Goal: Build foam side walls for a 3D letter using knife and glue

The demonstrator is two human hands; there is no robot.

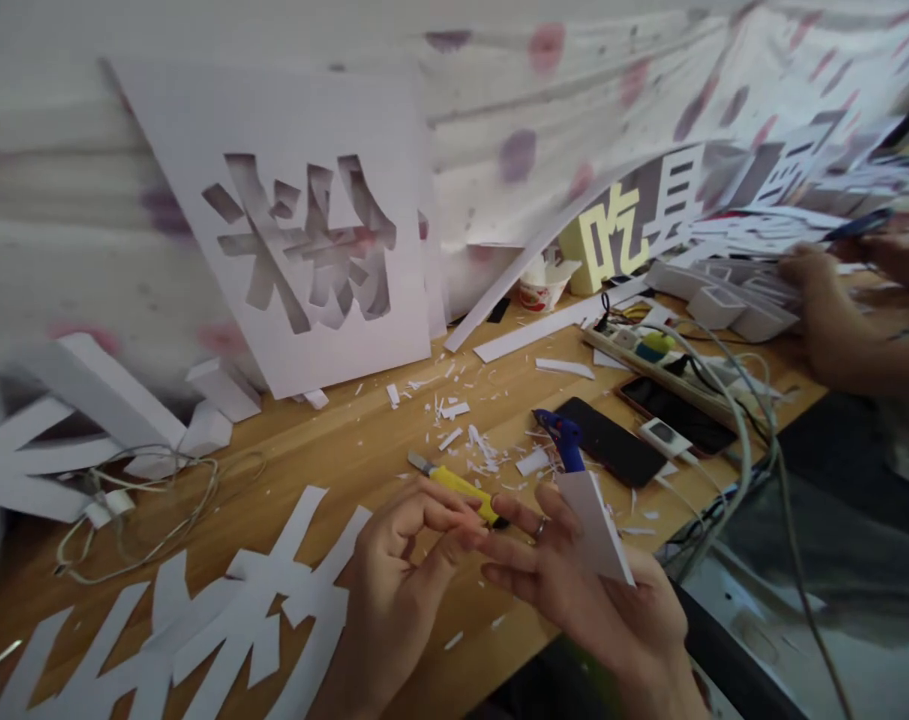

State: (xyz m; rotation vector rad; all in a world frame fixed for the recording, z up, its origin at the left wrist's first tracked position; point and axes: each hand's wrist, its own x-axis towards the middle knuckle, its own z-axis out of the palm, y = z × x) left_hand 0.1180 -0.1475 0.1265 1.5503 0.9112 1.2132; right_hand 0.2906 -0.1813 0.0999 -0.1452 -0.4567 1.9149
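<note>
My right hand (566, 580) is turned palm up, fingers partly stretched, with a small white board piece (593, 520) tucked at its thumb side. The fingers of my left hand (416, 560) are pinched together at the fingertips of my right hand; whatever is between them, if anything, is too small to make out. Just behind the hands lies a yellow utility knife (461, 487), its blade end pointing left. A blue glue gun (566, 436) rests beyond my right hand, beside a dark phone (611, 440).
Cut-out white letter pieces (274, 600) lie at front left, near a coiled white cable (199, 500). A stencil board (341, 350) leans on the draped wall. White scraps (484, 450), a power strip (671, 375) and hanging cables (780, 480) are nearby. At right, another person's hands (814, 285) are near white shapes.
</note>
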